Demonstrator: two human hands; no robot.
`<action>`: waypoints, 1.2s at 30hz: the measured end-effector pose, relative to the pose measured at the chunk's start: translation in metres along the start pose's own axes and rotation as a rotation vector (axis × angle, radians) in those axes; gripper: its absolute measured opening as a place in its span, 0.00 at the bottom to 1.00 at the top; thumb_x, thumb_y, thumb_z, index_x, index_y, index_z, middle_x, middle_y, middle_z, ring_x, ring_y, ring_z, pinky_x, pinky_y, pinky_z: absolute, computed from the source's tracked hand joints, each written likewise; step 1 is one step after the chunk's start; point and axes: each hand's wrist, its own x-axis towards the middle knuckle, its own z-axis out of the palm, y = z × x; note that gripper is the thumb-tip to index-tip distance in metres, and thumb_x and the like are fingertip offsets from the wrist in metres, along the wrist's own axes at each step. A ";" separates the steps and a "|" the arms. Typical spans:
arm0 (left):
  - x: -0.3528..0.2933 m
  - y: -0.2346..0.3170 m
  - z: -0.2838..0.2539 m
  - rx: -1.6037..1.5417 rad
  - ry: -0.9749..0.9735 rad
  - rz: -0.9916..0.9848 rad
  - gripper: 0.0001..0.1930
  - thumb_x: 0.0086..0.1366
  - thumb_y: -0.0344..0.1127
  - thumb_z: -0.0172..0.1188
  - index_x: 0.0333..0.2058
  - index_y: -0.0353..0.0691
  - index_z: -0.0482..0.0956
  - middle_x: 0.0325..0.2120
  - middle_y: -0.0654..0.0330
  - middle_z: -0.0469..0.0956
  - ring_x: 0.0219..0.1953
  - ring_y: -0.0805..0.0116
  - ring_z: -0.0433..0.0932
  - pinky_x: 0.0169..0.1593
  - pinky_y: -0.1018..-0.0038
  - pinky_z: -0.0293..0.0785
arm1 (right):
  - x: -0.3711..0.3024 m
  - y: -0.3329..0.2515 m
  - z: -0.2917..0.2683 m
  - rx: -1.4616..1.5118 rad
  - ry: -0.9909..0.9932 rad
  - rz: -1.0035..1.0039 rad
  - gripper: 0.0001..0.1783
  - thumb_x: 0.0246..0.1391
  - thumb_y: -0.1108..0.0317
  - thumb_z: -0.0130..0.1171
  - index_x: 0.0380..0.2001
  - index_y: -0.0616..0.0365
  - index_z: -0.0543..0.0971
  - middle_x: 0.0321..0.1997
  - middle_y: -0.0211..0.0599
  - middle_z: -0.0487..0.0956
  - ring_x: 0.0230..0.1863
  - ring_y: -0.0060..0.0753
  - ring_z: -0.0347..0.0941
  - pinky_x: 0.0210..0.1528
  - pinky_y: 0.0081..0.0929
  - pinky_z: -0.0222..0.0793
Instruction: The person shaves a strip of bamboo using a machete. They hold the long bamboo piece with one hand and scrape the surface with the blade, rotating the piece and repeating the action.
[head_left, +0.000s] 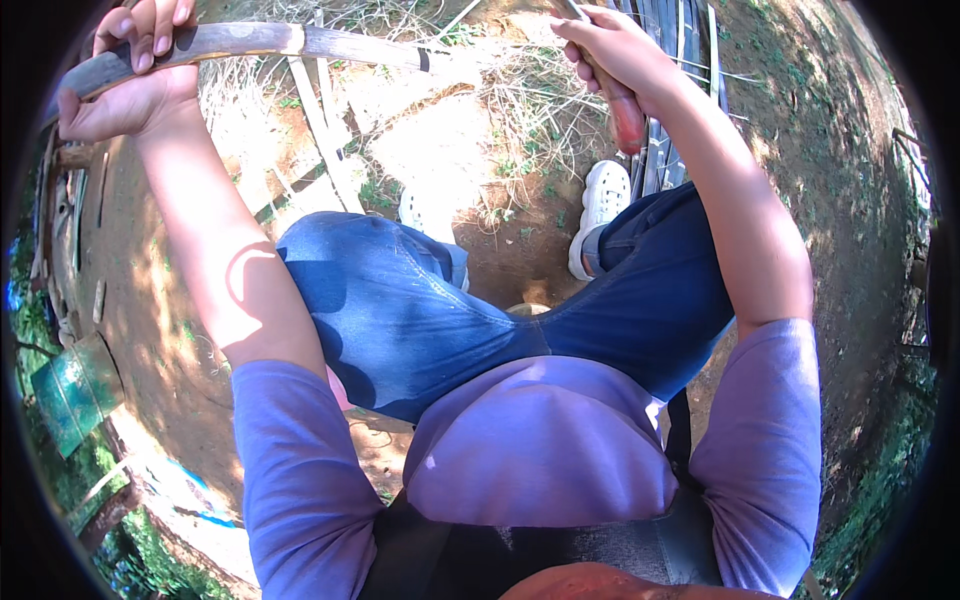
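Over the ground's (500,265) far left edge, the left hand (140,100) carries the strip (245,40) across its upturned palm, fingers curled over it and thumb set apart along its near side. The strip's long free end reaches rightward above the shavings (520,135), with no support seen beneath it. Over the ground's far right side, the right hand (625,55) has its fingers wrapped around the tool (627,125), red butt toward the person; the other end runs out of view, so any cutting edge cannot be told. Likely hazards, as judged: pressure on the free end could twist or snap the strip, since it is gripped near one end only; its edge, if dragged across the bare palm, could leave splinters. A leftward stroke of the tool, if bladed, could skid along the strip to the exposed thumb. Should the right hand's grip loosen, the tool could drop onto the slats (660,155) or the nearby right shoe (605,200).
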 end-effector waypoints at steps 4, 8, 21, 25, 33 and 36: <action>0.006 0.005 -0.007 -0.110 -0.138 -0.090 0.21 0.31 0.55 0.51 0.16 0.43 0.65 0.07 0.67 0.51 0.15 0.69 0.54 0.33 0.70 0.59 | -0.033 0.009 0.007 0.216 -0.104 -0.021 0.15 0.65 0.61 0.56 0.50 0.56 0.74 0.28 0.22 0.70 0.23 0.12 0.66 0.22 0.15 0.64; -0.007 -0.011 0.025 -0.085 -0.394 0.055 0.23 0.55 0.59 0.55 0.22 0.44 0.65 0.10 0.69 0.55 0.14 0.73 0.56 0.25 0.75 0.58 | -0.029 0.012 0.014 0.119 -0.084 0.002 0.14 0.64 0.60 0.57 0.46 0.57 0.75 0.27 0.23 0.70 0.23 0.13 0.66 0.22 0.17 0.65; 0.000 -0.021 0.047 0.069 -0.037 0.198 0.27 0.62 0.65 0.60 0.28 0.45 0.72 0.19 0.68 0.66 0.19 0.74 0.66 0.26 0.76 0.64 | -0.023 0.028 0.024 -0.003 -0.168 -0.006 0.23 0.63 0.54 0.59 0.47 0.66 0.74 0.23 0.27 0.73 0.20 0.19 0.72 0.24 0.23 0.70; -0.012 -0.032 0.086 0.222 0.108 0.231 0.26 0.61 0.64 0.62 0.29 0.43 0.75 0.16 0.70 0.65 0.18 0.77 0.67 0.21 0.79 0.65 | -0.042 0.008 0.032 0.074 -0.197 -0.108 0.16 0.66 0.59 0.54 0.46 0.62 0.75 0.22 0.25 0.71 0.19 0.17 0.71 0.23 0.21 0.69; -0.026 -0.039 0.134 0.290 0.057 0.201 0.28 0.61 0.66 0.62 0.28 0.44 0.69 0.13 0.74 0.58 0.14 0.81 0.62 0.21 0.82 0.62 | -0.078 -0.034 0.051 0.322 -0.294 -0.358 0.19 0.72 0.57 0.44 0.29 0.56 0.72 0.21 0.25 0.70 0.17 0.14 0.68 0.19 0.15 0.64; -0.026 -0.046 0.130 0.209 -0.046 0.253 0.29 0.64 0.67 0.57 0.28 0.43 0.69 0.13 0.72 0.59 0.15 0.80 0.63 0.22 0.82 0.63 | -0.089 -0.045 0.054 0.350 -0.269 -0.452 0.20 0.72 0.57 0.43 0.28 0.56 0.71 0.19 0.24 0.69 0.16 0.13 0.66 0.18 0.16 0.63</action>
